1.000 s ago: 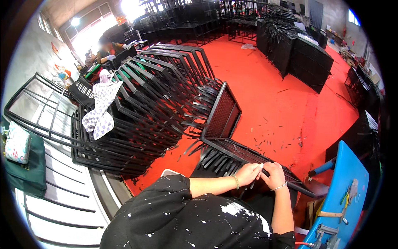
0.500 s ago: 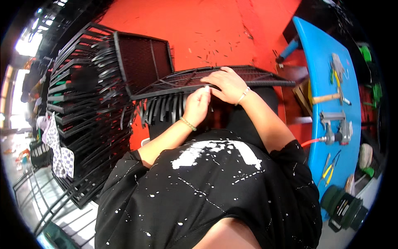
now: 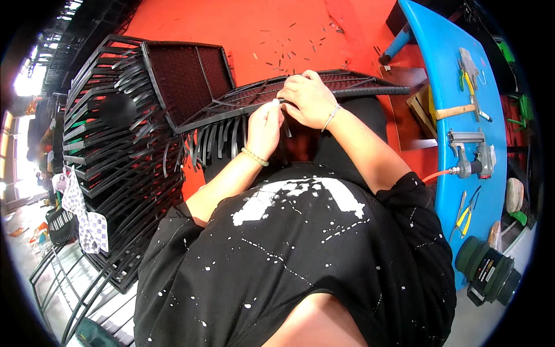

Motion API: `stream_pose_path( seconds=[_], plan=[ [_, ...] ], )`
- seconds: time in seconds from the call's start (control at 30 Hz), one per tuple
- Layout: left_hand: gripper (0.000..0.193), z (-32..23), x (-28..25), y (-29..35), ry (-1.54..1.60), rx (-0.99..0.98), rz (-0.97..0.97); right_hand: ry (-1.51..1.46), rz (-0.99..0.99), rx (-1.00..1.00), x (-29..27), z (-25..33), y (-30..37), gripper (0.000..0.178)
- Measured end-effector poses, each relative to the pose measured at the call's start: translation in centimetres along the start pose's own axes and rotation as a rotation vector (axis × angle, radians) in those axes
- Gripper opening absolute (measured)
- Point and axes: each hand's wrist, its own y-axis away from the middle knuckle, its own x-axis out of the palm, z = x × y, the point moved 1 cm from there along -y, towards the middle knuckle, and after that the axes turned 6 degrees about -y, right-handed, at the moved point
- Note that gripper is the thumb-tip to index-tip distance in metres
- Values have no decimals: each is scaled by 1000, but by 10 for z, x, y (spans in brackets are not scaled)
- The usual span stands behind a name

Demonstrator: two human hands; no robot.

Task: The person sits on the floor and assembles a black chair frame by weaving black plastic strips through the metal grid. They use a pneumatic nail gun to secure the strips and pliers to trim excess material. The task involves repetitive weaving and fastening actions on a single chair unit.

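Observation:
A woven black wicker panel on a metal frame (image 3: 358, 91) lies across my lap, its near edge bordered by loose flat black strips (image 3: 217, 139). My left hand (image 3: 264, 130) is closed at that edge, thumb and fingers pinching the end of a black strip. Right beside it, my right hand (image 3: 309, 101) rests over the rim with curled fingers, gripping the same short strip (image 3: 283, 102) between the two hands. The fingertips partly hide the strip. A second woven panel (image 3: 188, 75) stands upright, joined at the far left of the first.
Stacked black frames with strip ends (image 3: 104, 150) rise at my left, a checked cloth (image 3: 92, 228) hanging on them. To the right, a blue table (image 3: 457, 75) carries a hammer (image 3: 457, 111), pliers (image 3: 464, 220) and an air tool (image 3: 471, 165) with a red hose. Strip scraps litter the red floor (image 3: 277, 23).
The right hand's fingers, flatter before, have curled in toward the left hand. A dark strip end now shows between them. The view has shifted slightly.

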Motion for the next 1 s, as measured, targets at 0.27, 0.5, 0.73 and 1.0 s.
stream_pose_path(
  seconds=[0.27, 0.5, 0.73, 1.0],
  plan=[
    [40, -11, 3, 5, 113, -77, -34, 29, 12, -8, 3, -2, 1, 22],
    [42, -21, 6, 4, 134, -134, -36, -1, 46, 5, -1, -4, 2, 23],
    [43, -75, -2, -8, 142, -140, 74, 45, -18, -35, -27, 5, -7, 28],
    [39, -99, -19, -47, 118, -159, 185, 162, -90, -50, -42, 5, -20, 28]
  ],
)
